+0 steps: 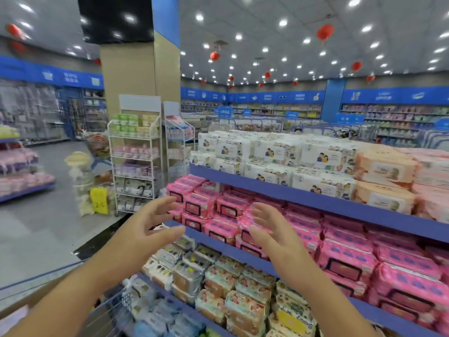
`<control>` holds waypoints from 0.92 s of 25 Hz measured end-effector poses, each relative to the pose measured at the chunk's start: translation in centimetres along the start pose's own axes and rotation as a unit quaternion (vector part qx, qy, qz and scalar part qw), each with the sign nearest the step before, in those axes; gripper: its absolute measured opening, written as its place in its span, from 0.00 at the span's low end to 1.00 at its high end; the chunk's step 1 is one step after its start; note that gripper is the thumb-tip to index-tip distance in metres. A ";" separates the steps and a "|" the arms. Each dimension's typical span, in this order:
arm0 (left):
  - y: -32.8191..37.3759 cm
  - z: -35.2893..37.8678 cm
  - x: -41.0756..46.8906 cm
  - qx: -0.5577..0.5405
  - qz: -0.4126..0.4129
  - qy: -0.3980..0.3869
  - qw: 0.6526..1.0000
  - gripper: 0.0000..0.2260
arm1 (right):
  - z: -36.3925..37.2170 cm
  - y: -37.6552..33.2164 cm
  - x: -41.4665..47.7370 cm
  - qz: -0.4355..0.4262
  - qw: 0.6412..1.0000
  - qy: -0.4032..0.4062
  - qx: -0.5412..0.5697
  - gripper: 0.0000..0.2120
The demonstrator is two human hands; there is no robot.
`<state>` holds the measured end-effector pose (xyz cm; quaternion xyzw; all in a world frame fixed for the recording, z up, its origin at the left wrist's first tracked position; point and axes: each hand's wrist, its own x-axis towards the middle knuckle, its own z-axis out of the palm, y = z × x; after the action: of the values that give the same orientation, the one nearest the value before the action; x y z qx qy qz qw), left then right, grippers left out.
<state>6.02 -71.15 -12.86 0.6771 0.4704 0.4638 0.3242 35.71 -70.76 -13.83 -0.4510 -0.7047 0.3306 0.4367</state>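
Pink packs (199, 206) stacked on middle shelf (226, 246), just ahead of my hands. My left hand (148, 229) spread, empty. My right hand (272, 237) spread by packs, contact unclear.

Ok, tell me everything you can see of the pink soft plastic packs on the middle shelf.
The pink soft plastic packs are glossy, pillow-shaped wrappers, each with a dark-rimmed rectangular flap on its front. They lie stacked in rows, filling the blue middle shelf. The left hand and right hand hover open before the end stacks; contact unclear.
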 end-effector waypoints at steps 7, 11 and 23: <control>-9.8 -12.7 -0.9 -0.014 -0.043 0.019 0.999 0.45 | 16.1 -0.8 5.7 0.016 0.999 -0.023 0.033 0.35; -15.0 -19.9 -0.4 -0.018 -0.066 0.004 0.998 0.38 | 24.2 -1.8 8.1 0.032 0.997 -0.024 0.062 0.24; -31.4 -33.8 -1.4 -0.026 -0.227 0.105 0.968 0.32 | 44.8 3.1 22.0 0.078 0.982 -0.143 0.092 0.28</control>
<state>-36.22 -61.45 -28.66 0.4912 0.6312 0.4587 0.3872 -8.85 -52.51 -27.44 -0.4103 -0.6897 0.4879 0.3435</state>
